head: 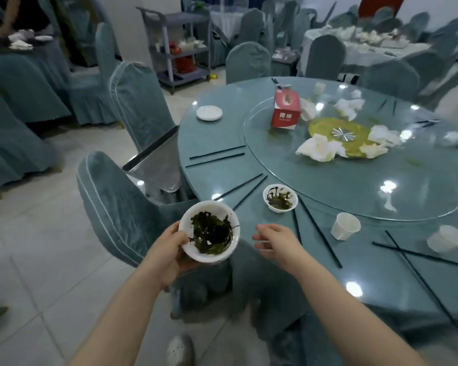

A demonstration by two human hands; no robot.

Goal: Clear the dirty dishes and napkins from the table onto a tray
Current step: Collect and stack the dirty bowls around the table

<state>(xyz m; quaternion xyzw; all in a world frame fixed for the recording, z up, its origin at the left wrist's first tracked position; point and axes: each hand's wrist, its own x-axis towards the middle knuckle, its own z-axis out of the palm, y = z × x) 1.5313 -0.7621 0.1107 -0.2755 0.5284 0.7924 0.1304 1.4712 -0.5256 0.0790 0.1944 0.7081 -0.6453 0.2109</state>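
Note:
My left hand grips a white bowl smeared with dark green leftovers, held off the table's near-left edge. Beside it my right hand hovers over the table edge, fingers relaxed and holding nothing. A second dirty white bowl sits on the round table just beyond. A paper cup lies tipped to its right. A small white plate rests at the far left. Crumpled white napkins lie on the glass turntable. A metal tray leans between a chair and the table.
Black chopsticks lie scattered along the table rim. A red carton stands on the turntable. Another cup lies at the right. Covered chairs crowd the left side. A grey service cart stands at the back.

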